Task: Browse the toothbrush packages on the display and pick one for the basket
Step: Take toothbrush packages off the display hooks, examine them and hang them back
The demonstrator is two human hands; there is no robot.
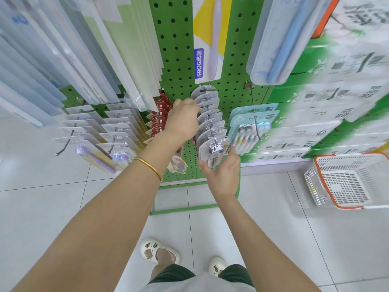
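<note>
Right hand gripping front package, left hand behind (fingers hidden); basket aside

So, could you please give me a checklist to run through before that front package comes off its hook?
1. Right hand on front package: ok, pinched between thumb and fingers.
2. Left hand grip: cannot tell, fingers hidden among the packages behind.
3. Package free of hook: not ok, still hanging.
4. Basket in sight: ok, on the floor to the right.
5. Room in basket: ok.
</note>
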